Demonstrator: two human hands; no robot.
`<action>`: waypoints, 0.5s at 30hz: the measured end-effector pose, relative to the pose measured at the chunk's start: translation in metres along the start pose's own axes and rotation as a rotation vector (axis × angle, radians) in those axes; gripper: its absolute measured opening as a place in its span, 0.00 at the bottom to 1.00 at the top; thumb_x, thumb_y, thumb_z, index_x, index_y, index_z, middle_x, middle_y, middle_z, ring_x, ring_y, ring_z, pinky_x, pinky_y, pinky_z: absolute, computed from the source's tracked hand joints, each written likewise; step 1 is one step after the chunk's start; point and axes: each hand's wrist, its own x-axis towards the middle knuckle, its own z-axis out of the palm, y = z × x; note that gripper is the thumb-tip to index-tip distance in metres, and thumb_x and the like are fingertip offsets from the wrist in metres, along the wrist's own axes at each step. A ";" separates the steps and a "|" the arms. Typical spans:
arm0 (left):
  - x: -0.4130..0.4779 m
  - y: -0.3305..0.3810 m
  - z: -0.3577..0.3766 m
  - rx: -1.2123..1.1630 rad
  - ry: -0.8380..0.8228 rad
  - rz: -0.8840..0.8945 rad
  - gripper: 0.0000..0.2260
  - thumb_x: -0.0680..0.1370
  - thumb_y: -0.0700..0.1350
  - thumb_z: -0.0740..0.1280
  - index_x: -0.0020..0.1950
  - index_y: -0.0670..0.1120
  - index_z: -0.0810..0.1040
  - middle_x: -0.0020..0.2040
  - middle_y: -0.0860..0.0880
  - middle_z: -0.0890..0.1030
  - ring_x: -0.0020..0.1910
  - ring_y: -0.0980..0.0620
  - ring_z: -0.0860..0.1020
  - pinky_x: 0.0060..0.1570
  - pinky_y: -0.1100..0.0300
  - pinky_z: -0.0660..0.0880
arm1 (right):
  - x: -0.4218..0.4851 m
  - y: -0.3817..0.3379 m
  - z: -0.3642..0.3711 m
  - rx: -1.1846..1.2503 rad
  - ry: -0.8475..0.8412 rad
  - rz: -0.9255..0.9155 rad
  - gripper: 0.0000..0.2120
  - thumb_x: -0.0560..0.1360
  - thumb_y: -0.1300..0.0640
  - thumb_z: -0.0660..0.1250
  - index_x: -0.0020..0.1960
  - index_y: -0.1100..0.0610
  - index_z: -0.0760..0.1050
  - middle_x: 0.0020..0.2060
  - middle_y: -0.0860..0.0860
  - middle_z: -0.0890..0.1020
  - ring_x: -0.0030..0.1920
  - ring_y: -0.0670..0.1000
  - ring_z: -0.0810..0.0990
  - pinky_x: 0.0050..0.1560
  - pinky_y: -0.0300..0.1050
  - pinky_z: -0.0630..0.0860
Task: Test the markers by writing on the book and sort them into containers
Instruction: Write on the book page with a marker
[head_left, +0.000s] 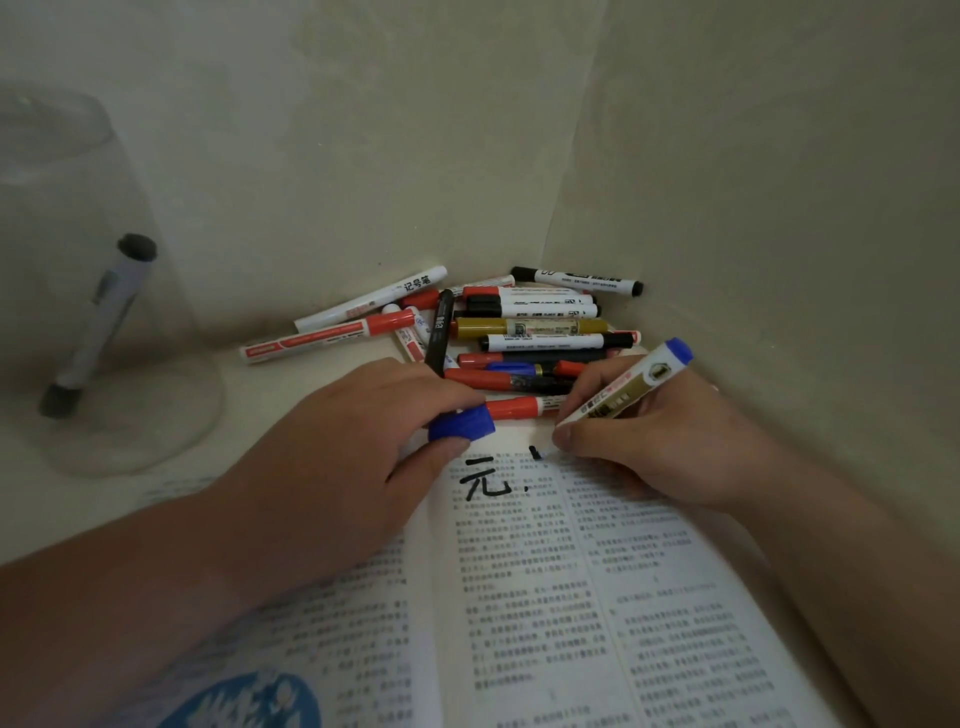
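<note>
Blue-ended marker was in the right hand, gripped like a pen, tip down on the open book near the top of the right page. The tip itself was hidden by the fingers. A short dark stroke sat just beside them, above a larger handwritten character. Left hand rested on the left page, pinching the blue cap between thumb and fingers and pressing the book flat.

Step in hand: testing this marker by writing. The fresh stroke suggested it still had ink, though its colour was hard to judge in the dim light.

Pile of untested markers lay just past the book, in the corner of the walls: red, black, gold and white barrels mixed. Far left stood a clear plastic container with one black-capped marker leaning inside. No second container in view.

Next move likely called for recapping: bringing cap and tip together, pressing shut, then reaching left to drop it in the proper container.
</note>
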 end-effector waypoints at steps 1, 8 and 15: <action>0.000 0.000 0.001 0.005 0.003 0.004 0.16 0.79 0.54 0.62 0.67 0.59 0.75 0.55 0.66 0.76 0.54 0.65 0.71 0.51 0.69 0.68 | 0.000 0.000 0.000 0.002 -0.016 0.002 0.03 0.71 0.62 0.76 0.41 0.61 0.82 0.27 0.54 0.79 0.25 0.49 0.73 0.23 0.39 0.69; 0.000 -0.001 0.002 -0.001 0.033 0.012 0.16 0.77 0.54 0.65 0.64 0.58 0.77 0.54 0.65 0.77 0.53 0.63 0.73 0.52 0.65 0.70 | 0.005 0.007 -0.003 0.088 0.033 -0.029 0.05 0.73 0.62 0.74 0.40 0.62 0.79 0.24 0.55 0.76 0.21 0.51 0.71 0.22 0.40 0.69; 0.001 -0.004 0.005 -0.029 0.060 0.050 0.12 0.77 0.50 0.67 0.60 0.55 0.79 0.52 0.62 0.76 0.51 0.60 0.75 0.52 0.62 0.73 | 0.003 0.006 -0.002 0.026 -0.002 -0.012 0.05 0.72 0.64 0.74 0.40 0.60 0.78 0.24 0.52 0.76 0.22 0.47 0.71 0.23 0.38 0.68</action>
